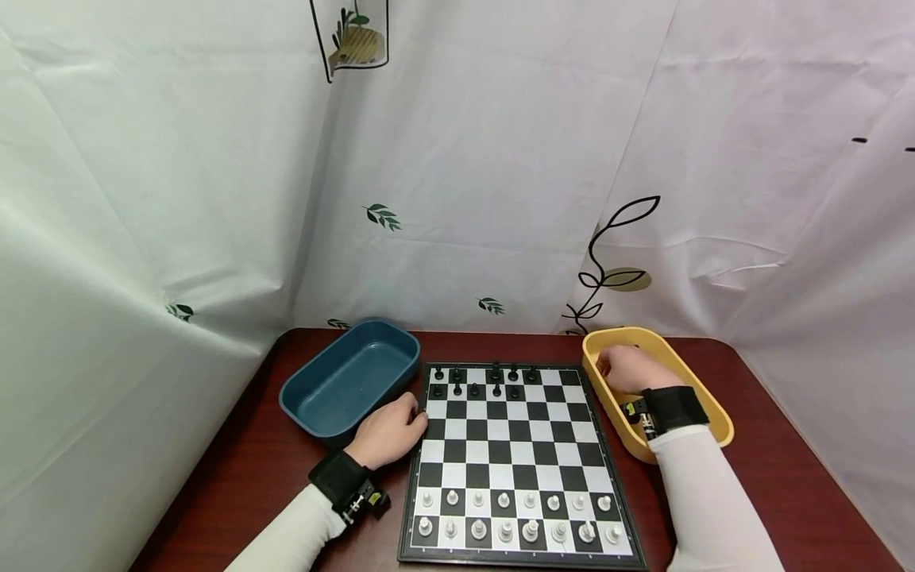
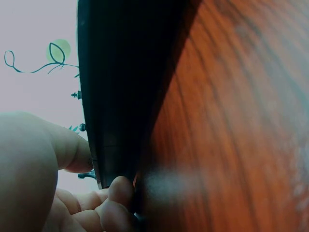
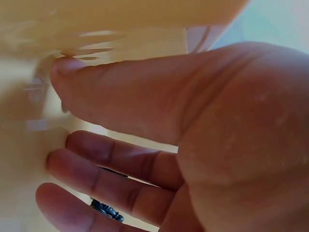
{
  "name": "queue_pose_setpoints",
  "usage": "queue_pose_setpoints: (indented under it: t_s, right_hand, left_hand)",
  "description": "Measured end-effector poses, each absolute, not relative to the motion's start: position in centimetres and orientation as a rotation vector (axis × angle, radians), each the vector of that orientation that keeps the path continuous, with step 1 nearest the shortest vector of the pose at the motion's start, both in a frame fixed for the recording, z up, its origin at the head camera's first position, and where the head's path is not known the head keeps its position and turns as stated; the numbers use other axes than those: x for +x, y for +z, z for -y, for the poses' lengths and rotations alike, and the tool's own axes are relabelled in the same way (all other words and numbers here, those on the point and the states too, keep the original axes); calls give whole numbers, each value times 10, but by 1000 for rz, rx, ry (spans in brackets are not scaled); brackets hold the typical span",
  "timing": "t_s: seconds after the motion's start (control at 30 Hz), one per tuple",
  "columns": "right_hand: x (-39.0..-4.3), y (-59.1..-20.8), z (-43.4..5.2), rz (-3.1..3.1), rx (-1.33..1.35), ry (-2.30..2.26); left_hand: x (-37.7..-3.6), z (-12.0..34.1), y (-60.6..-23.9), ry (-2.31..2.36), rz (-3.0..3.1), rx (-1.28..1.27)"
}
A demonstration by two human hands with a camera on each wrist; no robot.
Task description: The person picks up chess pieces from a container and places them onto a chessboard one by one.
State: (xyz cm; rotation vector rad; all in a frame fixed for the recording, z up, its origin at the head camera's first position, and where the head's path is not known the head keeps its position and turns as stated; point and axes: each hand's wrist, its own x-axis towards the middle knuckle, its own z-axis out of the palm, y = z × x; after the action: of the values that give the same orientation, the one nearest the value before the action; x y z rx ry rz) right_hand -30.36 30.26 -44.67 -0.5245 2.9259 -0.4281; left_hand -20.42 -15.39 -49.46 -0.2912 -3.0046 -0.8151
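My left hand [image 1: 391, 431] is at the left edge of the chessboard [image 1: 511, 453]. In the left wrist view its thumb reaches over the board's edge, and its curled fingers [image 2: 120, 191] meet the board's side. My right hand [image 1: 632, 369] is inside the yellow bin [image 1: 704, 401]. Its thumb and fingers [image 3: 72, 169] stand apart in the right wrist view, and a dark chess piece [image 3: 107, 210] shows between two fingers. Several black chess pieces [image 1: 496, 372] stand in the board's two far rows, towards the left. White chess pieces [image 1: 530, 531] fill the two near rows.
A blue bin [image 1: 350, 373] stands at the back left of the red-brown table [image 1: 236, 477], close by my left hand. White cloth [image 1: 486, 159] with leaf prints hangs behind and beside the table.
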Motion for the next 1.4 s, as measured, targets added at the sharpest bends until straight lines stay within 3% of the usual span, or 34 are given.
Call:
queue_pose_setpoints:
  t_s: [1.0,1.4]
  right_hand:
    - [-314,-459,-313,-2950,-647,-432]
    - [-301,-445,-299,-2907,-538,-445]
  left_hand:
    - [-204,154,-494,-821,3010,-291]
    - [-204,155,-495,-818,3007,-296]
